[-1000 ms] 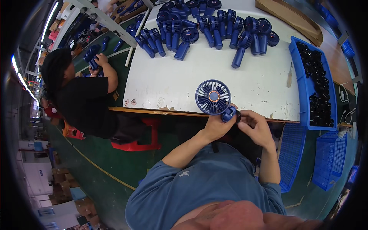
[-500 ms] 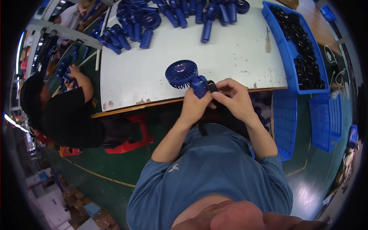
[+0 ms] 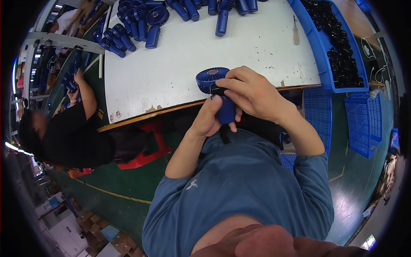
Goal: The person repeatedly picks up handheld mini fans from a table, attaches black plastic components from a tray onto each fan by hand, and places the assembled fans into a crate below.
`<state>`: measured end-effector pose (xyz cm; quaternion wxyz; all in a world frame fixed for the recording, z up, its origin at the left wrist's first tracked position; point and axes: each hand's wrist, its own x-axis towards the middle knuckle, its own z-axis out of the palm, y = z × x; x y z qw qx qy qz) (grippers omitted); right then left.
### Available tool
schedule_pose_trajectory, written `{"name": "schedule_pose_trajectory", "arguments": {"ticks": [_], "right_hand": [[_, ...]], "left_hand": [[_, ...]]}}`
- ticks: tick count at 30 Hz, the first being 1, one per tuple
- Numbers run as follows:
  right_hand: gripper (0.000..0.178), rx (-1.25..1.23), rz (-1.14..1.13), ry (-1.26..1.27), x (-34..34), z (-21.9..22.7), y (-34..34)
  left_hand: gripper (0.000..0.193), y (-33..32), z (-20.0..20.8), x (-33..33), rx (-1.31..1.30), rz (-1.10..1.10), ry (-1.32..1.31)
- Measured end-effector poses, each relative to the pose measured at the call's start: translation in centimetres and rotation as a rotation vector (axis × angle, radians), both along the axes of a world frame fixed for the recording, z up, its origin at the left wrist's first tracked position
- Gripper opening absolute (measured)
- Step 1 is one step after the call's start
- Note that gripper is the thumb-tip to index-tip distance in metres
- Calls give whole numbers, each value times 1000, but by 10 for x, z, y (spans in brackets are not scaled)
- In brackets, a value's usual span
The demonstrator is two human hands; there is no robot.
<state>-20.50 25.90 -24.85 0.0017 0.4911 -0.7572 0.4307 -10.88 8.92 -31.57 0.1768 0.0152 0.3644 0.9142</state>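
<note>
A dark blue handheld fan [image 3: 212, 75] is held at the near edge of the white table, its round grille pointing away from me. My left hand [image 3: 207, 118] is closed round the blue handle [image 3: 227, 110], thumb on top. My right hand [image 3: 258, 93] reaches over from the right, its fingertips closed on a small black part [image 3: 217, 89] at the neck between fan head and handle. The right fingers partly cover this part, so its full shape is hidden.
Several blue fans [image 3: 138, 21] lie along the table's far side. A blue tray [image 3: 314, 38] of black parts stands at the right, with a screwdriver-like tool [image 3: 296, 33] beside it. Blue crates [image 3: 363, 122] sit lower right. A co-worker [image 3: 70, 128] handles fans at left.
The fan has turned, so its handle now points toward me. My right hand has moved with the black part from beside the handle up to the neck.
</note>
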Motion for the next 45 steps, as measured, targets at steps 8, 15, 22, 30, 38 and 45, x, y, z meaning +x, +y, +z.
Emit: {"name": "schedule_pose_trajectory", "arguments": {"ticks": [8,15,22,30,38,45], "right_hand": [[54,170,-163,17,23,-4,-5],[65,65,-232,60,40,-18,-12],[45,-390,85,-1363,41,-61,23],[55,-757,-74,-1133,34,-72,36],[72,-680,-55,-1224,41,-61,91],[47,-587,-817,-867,77,-147,199]], "left_hand": [[62,25,25,-13,43,288,-195],[46,26,9,-2,-283,311,-54],[95,16,44,-16,-1290,272,530],[62,40,12,4,-315,57,-103],[47,31,6,-8,-490,-238,84],[52,-153,1,-117,-1832,829,511]]}}
